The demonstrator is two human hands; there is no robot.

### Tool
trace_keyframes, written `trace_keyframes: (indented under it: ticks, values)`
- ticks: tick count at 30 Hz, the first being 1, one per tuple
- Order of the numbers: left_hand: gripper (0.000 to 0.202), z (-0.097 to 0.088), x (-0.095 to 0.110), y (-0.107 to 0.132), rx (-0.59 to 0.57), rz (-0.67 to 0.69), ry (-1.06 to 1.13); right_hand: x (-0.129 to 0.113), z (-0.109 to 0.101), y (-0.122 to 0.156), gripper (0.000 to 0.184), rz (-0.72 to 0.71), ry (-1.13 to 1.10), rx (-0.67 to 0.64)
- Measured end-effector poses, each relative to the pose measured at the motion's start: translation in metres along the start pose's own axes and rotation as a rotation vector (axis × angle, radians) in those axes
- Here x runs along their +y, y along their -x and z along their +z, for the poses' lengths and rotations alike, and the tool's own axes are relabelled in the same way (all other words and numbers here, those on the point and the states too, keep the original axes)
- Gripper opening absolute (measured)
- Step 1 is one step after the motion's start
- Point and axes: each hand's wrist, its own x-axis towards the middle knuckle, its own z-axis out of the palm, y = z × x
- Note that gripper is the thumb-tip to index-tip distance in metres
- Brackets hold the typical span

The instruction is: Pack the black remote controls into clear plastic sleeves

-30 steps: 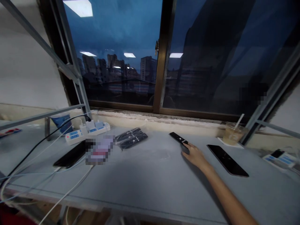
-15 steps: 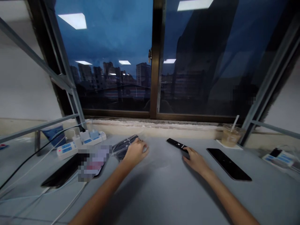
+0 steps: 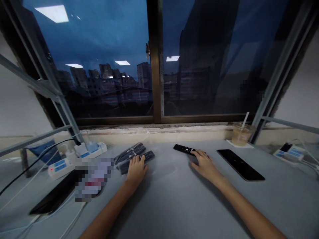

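My left hand [image 3: 136,169] lies over a dark remote control [image 3: 150,155], its fingers curled across the top and the thumb on the near side. Just behind that, more dark remotes [image 3: 130,152], seemingly in clear plastic wrapping, lie side by side. My right hand [image 3: 204,165] rests on the near end of a slim black remote control [image 3: 182,148] with round buttons. Its fingers bend over the remote and the thumb sits apart on the near side. The remote's near end is partly hidden by the fingers.
A black phone [image 3: 240,165] lies right of my right hand. An iced drink cup [image 3: 241,135] with a straw stands at the back right. Left are a dark phone [image 3: 58,192], a lit phone [image 3: 94,179], a white power strip [image 3: 59,168] and cables. Another power strip [image 3: 290,153] sits far right.
My left hand has come down and back from the plastic wrapping onto a remote, which now shows in front of its fingers. My right hand stays on its remote. The camera view has shifted slightly.
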Motion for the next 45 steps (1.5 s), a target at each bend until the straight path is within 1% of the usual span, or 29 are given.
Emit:
trace_keyframes:
  ticks: [1,3,6,9,11,13,15,17,19,20,22,24,26,28,32,35,37,40,43,45]
  values:
    - [0.03,-0.002,0.001,0.0,-0.012,0.024,0.028,0.0,0.001,-0.001,0.046,0.005,0.021,0.015]
    - [0.035,-0.002,0.002,0.001,-0.026,0.059,0.075,0.001,0.003,-0.002,0.049,0.017,0.055,0.02]
    - [0.044,0.001,0.003,0.001,-0.046,0.075,0.096,0.004,0.005,-0.004,0.047,0.024,0.078,-0.014]
    - [0.039,0.004,0.002,0.0,-0.065,0.077,0.078,0.008,0.005,-0.004,0.045,0.015,0.075,-0.017]
    - [0.035,0.003,0.001,-0.001,-0.048,0.075,0.079,0.009,0.005,-0.003,0.045,0.021,0.067,0.005]
    - [0.036,-0.001,0.001,-0.001,0.014,0.082,0.11,0.009,0.004,-0.003,0.042,0.03,0.022,0.055]
    - [0.038,-0.007,0.002,0.0,0.109,0.126,0.166,0.004,0.0,-0.004,0.036,-0.008,-0.136,0.122]
    - [0.04,-0.013,0.004,0.002,0.202,0.212,0.229,-0.004,-0.003,-0.004,0.03,-0.078,-0.419,0.172]
    - [0.041,-0.019,0.007,0.005,0.263,0.309,0.284,-0.016,-0.007,-0.003,0.028,-0.111,-0.724,0.168]
    - [0.042,-0.02,0.008,0.007,0.282,0.354,0.302,-0.022,-0.008,-0.003,0.028,-0.102,-0.842,0.15]
    - [0.044,-0.022,0.012,0.009,0.295,0.43,0.308,-0.031,-0.01,-0.001,0.031,-0.054,-0.998,0.105]
    - [0.046,-0.022,0.014,0.011,0.292,0.478,0.282,-0.036,-0.011,0.0,0.035,0.016,-1.102,0.08]
    - [0.046,-0.021,0.015,0.011,0.278,0.503,0.247,-0.035,-0.011,0.0,0.038,0.084,-1.182,0.058]
    - [0.046,-0.02,0.014,0.011,0.262,0.515,0.222,-0.031,-0.01,-0.001,0.038,0.111,-1.198,0.041]
    - [0.045,-0.02,0.01,0.01,0.261,0.516,0.22,-0.024,-0.006,-0.005,0.034,0.033,-1.063,0.016]
    - [0.046,-0.021,0.007,0.01,0.282,0.52,0.226,-0.023,-0.003,-0.007,0.036,0.003,-1.026,0.02]
    - [0.046,-0.021,0.005,0.01,0.307,0.513,0.226,-0.024,-0.003,-0.007,0.037,0.036,-1.039,0.016]
    - [0.046,-0.02,0.005,0.011,0.338,0.509,0.229,-0.027,-0.006,-0.006,0.037,0.099,-1.062,-0.031]
    - [0.046,-0.018,0.007,0.012,0.344,0.517,0.238,-0.03,-0.007,-0.005,0.038,0.124,-1.084,-0.069]
    - [0.046,-0.018,0.009,0.013,0.337,0.517,0.247,-0.032,-0.005,-0.006,0.035,0.13,-1.093,-0.059]
